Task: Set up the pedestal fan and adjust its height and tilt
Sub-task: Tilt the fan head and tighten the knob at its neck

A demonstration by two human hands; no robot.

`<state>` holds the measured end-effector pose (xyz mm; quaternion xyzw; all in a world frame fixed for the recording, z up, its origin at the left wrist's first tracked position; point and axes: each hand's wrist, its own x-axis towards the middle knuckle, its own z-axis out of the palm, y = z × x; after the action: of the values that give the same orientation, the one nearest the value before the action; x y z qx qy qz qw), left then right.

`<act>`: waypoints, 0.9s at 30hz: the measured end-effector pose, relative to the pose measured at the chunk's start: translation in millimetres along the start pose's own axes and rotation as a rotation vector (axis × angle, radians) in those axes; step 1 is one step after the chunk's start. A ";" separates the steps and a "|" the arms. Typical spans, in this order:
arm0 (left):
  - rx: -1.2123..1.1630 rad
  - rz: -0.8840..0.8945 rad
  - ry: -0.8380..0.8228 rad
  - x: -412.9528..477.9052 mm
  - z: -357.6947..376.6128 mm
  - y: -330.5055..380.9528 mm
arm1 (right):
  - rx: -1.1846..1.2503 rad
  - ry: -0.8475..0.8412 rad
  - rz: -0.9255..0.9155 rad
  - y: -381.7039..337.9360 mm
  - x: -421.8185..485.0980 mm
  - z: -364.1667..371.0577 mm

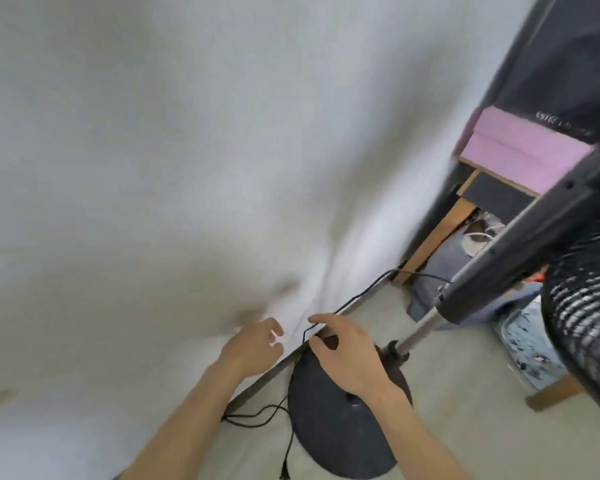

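The pedestal fan stands by the wall on its round black base [336, 431]. A metal pole [421, 332] rises from the base into a black column [520, 251], and the black grille [586, 306] is at the right edge. A thin black power cord [361, 296] runs along the foot of the wall, with its plug [284, 474] lying on the floor. My right hand [350, 355] is over the back of the base, thumb and forefinger pinching a loop of the cord. My left hand [253, 349] is close to the wall, left of the cord, fingers loosely apart. The view is blurred.
A white wall [153, 168] fills the left and top. To the right stands wooden furniture [433, 237] carrying a pink block [520, 150] and dark cloth. Blue patterned fabric [527, 344] and clutter lie beneath it, and a wooden leg [555, 393] is behind the grille.
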<state>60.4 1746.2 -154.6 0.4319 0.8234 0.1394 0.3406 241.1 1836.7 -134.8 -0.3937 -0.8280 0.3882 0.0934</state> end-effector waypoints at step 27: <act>-0.140 0.257 -0.182 -284.8 -305.0 281.8 | -0.193 0.523 0.239 -305.4 -273.0 -428.5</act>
<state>138.7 1701.9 340.8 0.5195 0.7156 0.1992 0.4224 445.0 1764.2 417.1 -0.5818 -0.7568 0.2014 0.2195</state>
